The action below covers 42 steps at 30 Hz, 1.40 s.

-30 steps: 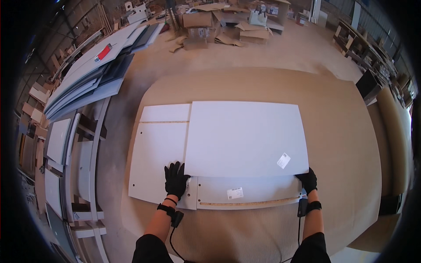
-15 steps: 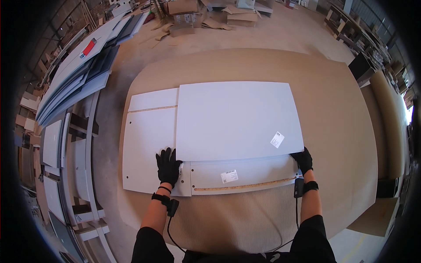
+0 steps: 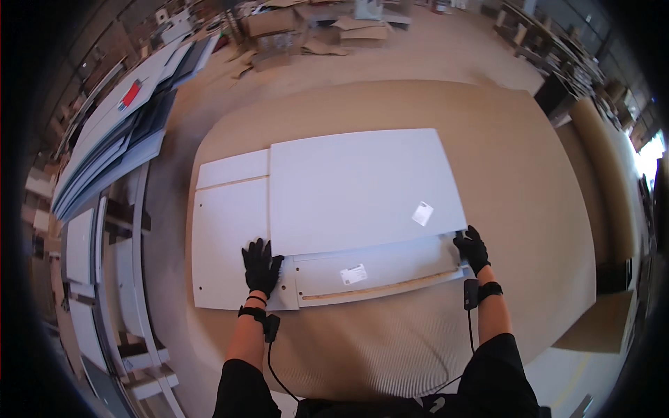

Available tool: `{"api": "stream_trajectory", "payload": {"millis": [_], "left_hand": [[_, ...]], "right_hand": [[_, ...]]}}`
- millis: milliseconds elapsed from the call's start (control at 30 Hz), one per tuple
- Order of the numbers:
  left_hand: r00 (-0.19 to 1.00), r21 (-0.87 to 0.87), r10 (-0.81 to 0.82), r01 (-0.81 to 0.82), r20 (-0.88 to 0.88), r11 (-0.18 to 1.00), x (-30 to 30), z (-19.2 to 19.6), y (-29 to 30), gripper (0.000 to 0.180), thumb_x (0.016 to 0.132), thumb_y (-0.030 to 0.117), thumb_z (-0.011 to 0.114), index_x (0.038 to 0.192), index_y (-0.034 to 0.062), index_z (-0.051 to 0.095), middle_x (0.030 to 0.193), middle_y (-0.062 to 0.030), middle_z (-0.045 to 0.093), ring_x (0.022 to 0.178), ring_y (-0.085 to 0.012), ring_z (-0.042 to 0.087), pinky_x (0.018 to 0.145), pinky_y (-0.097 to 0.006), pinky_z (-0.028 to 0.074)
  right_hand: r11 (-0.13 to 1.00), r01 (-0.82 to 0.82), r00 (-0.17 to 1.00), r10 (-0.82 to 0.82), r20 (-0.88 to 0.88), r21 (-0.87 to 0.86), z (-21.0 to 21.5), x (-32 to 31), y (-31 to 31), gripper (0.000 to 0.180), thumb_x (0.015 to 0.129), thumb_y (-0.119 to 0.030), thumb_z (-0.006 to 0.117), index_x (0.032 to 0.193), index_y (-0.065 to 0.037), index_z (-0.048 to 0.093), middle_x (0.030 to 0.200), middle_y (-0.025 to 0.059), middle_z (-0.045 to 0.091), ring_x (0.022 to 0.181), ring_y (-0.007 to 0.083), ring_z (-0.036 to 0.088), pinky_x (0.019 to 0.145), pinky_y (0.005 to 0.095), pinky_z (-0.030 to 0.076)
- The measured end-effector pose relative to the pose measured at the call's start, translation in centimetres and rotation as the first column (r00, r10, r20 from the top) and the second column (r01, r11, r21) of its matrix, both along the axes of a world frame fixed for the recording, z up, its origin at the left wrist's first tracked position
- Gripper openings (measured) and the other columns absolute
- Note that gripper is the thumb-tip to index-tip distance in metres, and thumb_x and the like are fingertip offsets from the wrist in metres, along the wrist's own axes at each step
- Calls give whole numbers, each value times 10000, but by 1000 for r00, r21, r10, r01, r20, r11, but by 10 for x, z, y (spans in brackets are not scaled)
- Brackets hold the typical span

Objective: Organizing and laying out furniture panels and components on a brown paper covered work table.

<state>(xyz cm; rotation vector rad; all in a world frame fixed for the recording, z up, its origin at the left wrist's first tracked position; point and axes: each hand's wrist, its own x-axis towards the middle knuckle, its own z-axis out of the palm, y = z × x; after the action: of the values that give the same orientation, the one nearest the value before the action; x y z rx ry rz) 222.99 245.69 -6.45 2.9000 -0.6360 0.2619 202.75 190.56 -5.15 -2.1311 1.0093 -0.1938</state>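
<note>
My left hand, in a black glove, lies flat with fingers spread on a white panel with a groove across its far part and small holes. A plain white panel with a label lies on top, overlapping the panels under it. My right hand, also gloved, is bent at the near right corner of this stack. Its fingers curl at the panel edge; the fingertips are partly hidden. From beneath the top panel shows the near strip of another white panel, with a label, holes and a long groove.
Brown corrugated cardboard lies under the panels. A stack of boards stands on a rack at the left, a red object on it. Cardboard boxes lie beyond, and a large cardboard roll is at the right.
The view has shifted, so the panels appear further left. My right hand has drawn slightly outward from the top panel's corner. The left hand stays flat on its panel.
</note>
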Motion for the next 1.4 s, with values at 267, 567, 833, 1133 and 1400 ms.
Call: {"api": "stream_trajectory", "payload": {"millis": [267, 567, 833, 1133, 1400], "left_hand": [[987, -710, -32, -90, -157, 699, -29, -3, 23, 447, 883, 207, 532, 1267, 1, 433, 1331, -160, 411, 1260, -276, 339, 1077, -372, 190], [711, -796, -614, 126, -344, 592, -242, -1, 4, 423, 903, 197, 502, 1275, 13, 423, 1265, -139, 472, 1207, -271, 402, 1013, -386, 315], [317, -530, -758, 562, -570, 635, -466, 6, -32, 427, 886, 225, 527, 1248, 13, 450, 1258, -145, 478, 1194, -272, 416, 1010, -382, 320], [159, -331, -747, 823, -645, 462, -719, -5, -6, 433, 867, 257, 554, 1217, 12, 481, 1249, -151, 484, 1181, -272, 431, 1007, -378, 325], [261, -215, -737, 849, -624, 483, -892, -12, 61, 441, 850, 286, 579, 1190, 12, 509, 1242, -156, 490, 1169, -272, 445, 1004, -374, 330]], "right_hand": [[922, 336, 934, -353, -60, -191, 28, -354, 97, 485, 840, -427, 533, 1162, -65, 540, 1131, 149, 580, 1078, 305, 529, 910, 377, 417], [318, 880, 85, -838, -540, -354, -43, -851, 586, 331, 846, -304, 404, 990, -129, 645, 1061, 168, 596, 981, 353, 561, 854, 449, 438], [-376, 926, -363, -866, -344, -30, 2, -897, 777, 592, 749, -511, 563, 1113, -44, 587, 1127, 159, 583, 1071, 300, 538, 918, 377, 413], [-315, 930, -366, -818, -443, -187, 37, -1188, 870, 787, 635, -482, 692, 1271, -94, 439, 1303, 128, 444, 1182, 279, 447, 978, 382, 378], [-40, 983, -121, -872, -475, -177, -21, -1434, 823, 1005, 577, -553, 725, 1339, -46, 312, 1373, 177, 336, 1275, 312, 319, 1050, 385, 291]]}}
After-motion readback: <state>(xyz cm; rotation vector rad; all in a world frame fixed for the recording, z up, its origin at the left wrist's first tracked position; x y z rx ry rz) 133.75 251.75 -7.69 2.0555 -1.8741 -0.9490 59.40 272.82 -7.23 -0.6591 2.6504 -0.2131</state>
